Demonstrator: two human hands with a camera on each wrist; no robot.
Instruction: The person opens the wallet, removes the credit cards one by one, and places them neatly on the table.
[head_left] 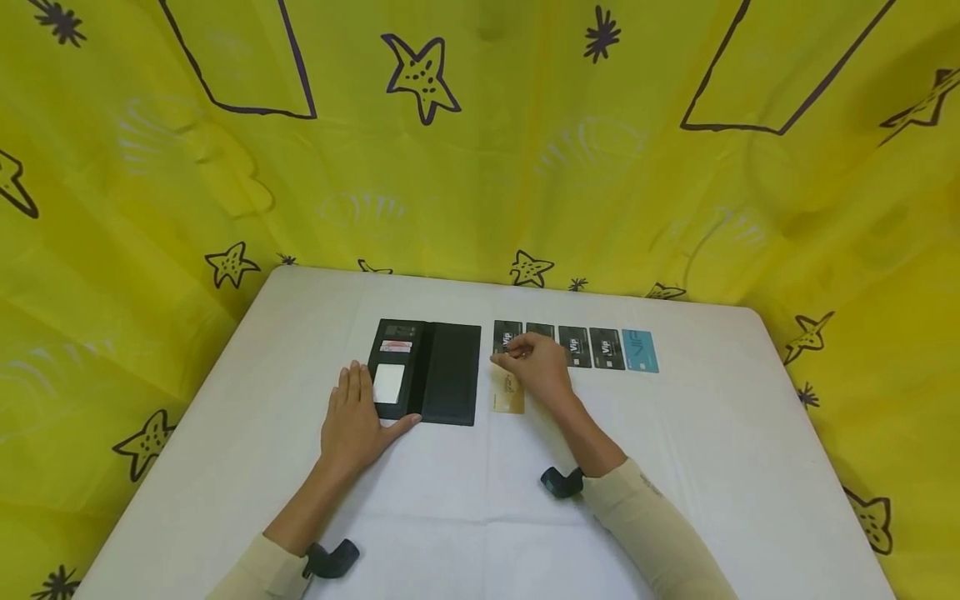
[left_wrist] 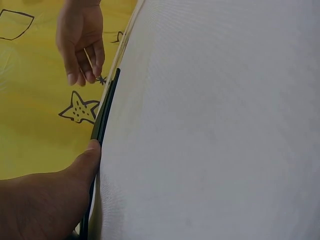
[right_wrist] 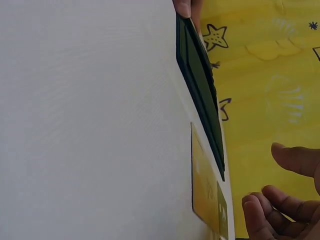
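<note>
An opened black wallet (head_left: 452,375) lies flat on the white table, with a white card (head_left: 388,383) and a reddish card (head_left: 396,346) showing in its left half. My left hand (head_left: 352,425) rests along its left and lower edges, fingers straight and thumb spread. Just right of the wallet, my right hand (head_left: 543,367) hovers over the cards with fingers loosely bent. In the right wrist view its thumb and fingers (right_wrist: 257,217) stand apart with nothing between them. Beneath it are a gold card (head_left: 507,396) and black "Vip" cards (head_left: 607,348), partly covered.
Several black cards stand in a row, ending at a blue card (head_left: 640,350) on the right. A yellow curtain (head_left: 480,167) with starfish drawings hangs behind the white table (head_left: 420,533). Dark wrist cameras (head_left: 561,482) sit below both wrists.
</note>
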